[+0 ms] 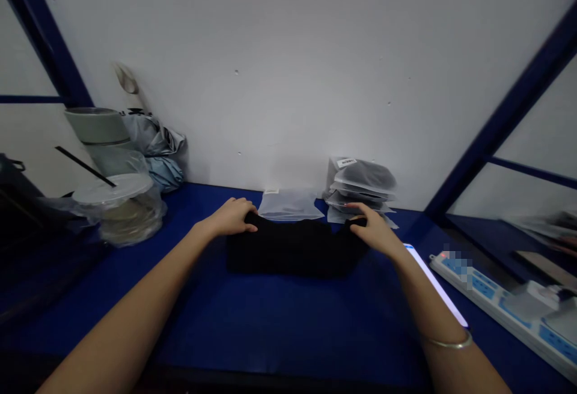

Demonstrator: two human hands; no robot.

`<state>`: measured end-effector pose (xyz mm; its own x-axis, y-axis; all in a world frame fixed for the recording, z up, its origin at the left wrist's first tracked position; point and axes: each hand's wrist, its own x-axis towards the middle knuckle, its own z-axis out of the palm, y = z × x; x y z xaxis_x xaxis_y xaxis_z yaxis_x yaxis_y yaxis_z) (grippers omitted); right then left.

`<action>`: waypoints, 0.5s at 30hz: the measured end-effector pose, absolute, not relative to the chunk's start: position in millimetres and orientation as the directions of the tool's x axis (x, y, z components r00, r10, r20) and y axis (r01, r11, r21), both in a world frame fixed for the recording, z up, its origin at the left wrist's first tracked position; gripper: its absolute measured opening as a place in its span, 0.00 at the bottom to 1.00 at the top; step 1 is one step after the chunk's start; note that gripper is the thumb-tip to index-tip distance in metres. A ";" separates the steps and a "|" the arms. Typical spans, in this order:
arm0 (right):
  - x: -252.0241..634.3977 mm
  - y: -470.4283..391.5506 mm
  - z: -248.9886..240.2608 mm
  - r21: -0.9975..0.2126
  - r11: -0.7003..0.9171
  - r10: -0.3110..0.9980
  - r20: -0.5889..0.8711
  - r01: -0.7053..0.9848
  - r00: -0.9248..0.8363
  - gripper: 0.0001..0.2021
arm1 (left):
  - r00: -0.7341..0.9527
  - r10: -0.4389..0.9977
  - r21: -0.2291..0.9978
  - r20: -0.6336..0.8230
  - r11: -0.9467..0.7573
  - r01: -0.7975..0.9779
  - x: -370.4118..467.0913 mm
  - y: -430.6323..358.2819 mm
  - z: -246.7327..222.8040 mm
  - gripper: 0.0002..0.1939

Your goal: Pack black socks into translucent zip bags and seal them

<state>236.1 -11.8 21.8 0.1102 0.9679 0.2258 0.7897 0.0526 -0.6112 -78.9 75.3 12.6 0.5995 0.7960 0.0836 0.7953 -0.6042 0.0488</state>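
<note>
A black piece of cloth (293, 248), perhaps a folded garment, lies across the middle of the blue table (279, 328). My left hand (234, 217) pinches its upper left corner between thumb and fingers. At the upper right corner, my right hand (369, 229) has the fabric gripped the same way, with the index finger stretched out. Just behind the cloth lies a flat frosted plastic bag (291, 204). Behind my right hand is a stack of frosted bags (363, 181) with dark contents, the top one bearing a white label.
On the left stand a lidded drink cup (128, 208) with a black straw, a pale green tumbler (99, 127) and a folded umbrella (155, 136). A lit phone (437, 286) and a white power strip (491, 295) lie to the right. A white wall (288, 81) closes off the back.
</note>
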 end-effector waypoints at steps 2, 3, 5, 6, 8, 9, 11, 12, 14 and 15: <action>248.5 -11.1 23.9 -0.550 -0.047 0.969 0.178 0.834 0.172 0.23 | 0.589 0.796 0.045 0.140 -0.600 0.799 -77.9 75.2 14.4 0.18; 252.4 -11.0 23.8 -0.508 -0.064 0.968 0.179 0.859 0.178 0.22 | 0.583 0.798 0.055 0.154 -0.596 0.801 -77.4 75.0 15.4 0.17; 255.1 -11.1 21.6 -0.446 -0.032 0.968 0.208 0.894 0.139 0.21 | 0.571 0.805 0.109 0.159 -0.589 0.801 -76.7 74.6 17.3 0.14; 254.2 -11.0 19.7 -0.442 0.008 0.973 0.210 0.897 0.095 0.20 | 0.565 0.809 0.156 0.162 -0.587 0.795 -76.8 74.5 17.8 0.13; 249.9 -10.7 15.4 -0.473 0.095 0.989 0.148 0.876 -0.027 0.17 | 0.557 0.810 0.275 0.184 -0.587 0.762 -77.8 74.9 17.9 0.11; 247.4 -10.5 13.4 -0.490 0.120 0.992 0.094 0.863 -0.085 0.16 | 0.556 0.806 0.337 0.203 -0.591 0.733 -78.7 75.3 17.5 0.10; 243.1 -10.5 11.0 -0.492 0.134 0.989 0.011 0.860 -0.147 0.19 | 0.551 0.805 0.468 0.218 -0.582 0.665 -80.7 75.9 16.4 0.10; 241.8 -10.8 11.0 -0.481 0.134 0.987 -0.010 0.866 -0.158 0.20 | 0.542 0.817 0.542 0.196 -0.551 0.635 -81.7 76.0 16.1 0.11; 240.7 -12.3 14.0 -0.465 0.129 0.985 -0.039 0.876 -0.166 0.16 | 0.514 0.852 0.698 0.097 -0.427 0.576 -83.2 75.4 16.7 0.12; 240.9 -13.5 16.8 -0.471 0.135 0.984 -0.041 0.872 -0.175 0.13 | 0.499 0.866 0.767 0.040 -0.347 0.540 -83.9 74.8 17.7 0.12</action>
